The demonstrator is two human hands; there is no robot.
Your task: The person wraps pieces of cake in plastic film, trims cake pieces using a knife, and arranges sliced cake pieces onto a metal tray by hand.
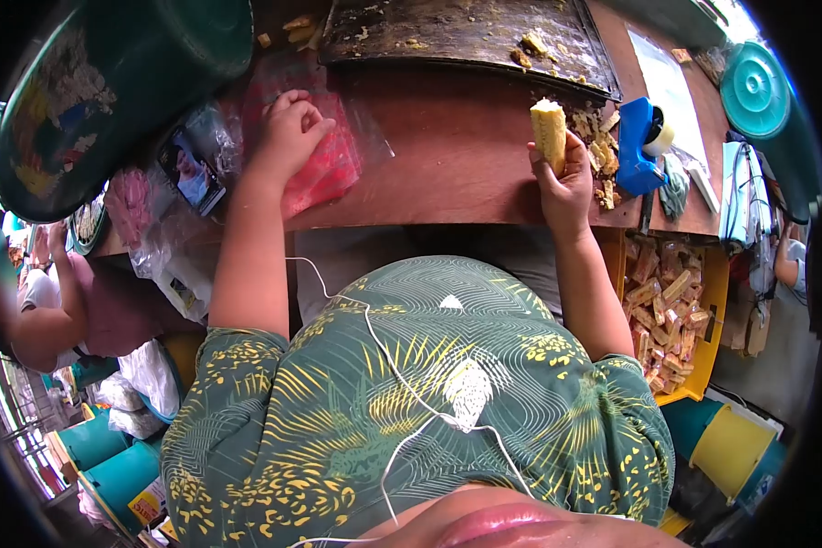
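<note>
In the head view, my right hand [564,183] is closed around a pale yellow bar-shaped piece of food [549,137], held upright over the wooden table [429,155]. My left hand [292,137] rests on a stack of red-printed clear plastic wrappers [324,169], its fingers partly curled at the upper part of the stack. Whether those fingers pinch a wrapper is too small to tell. Yellow crumbs and broken pieces [603,151] lie just right of my right hand, beside a blue tape dispenser [641,146].
A dark, crumb-strewn tray [466,41] spans the table's far side. A phone [192,171] and a large green tub [119,100] are at left. A yellow crate [714,338] of wrapped bars stands low right. Another person's arm [50,310] shows far left.
</note>
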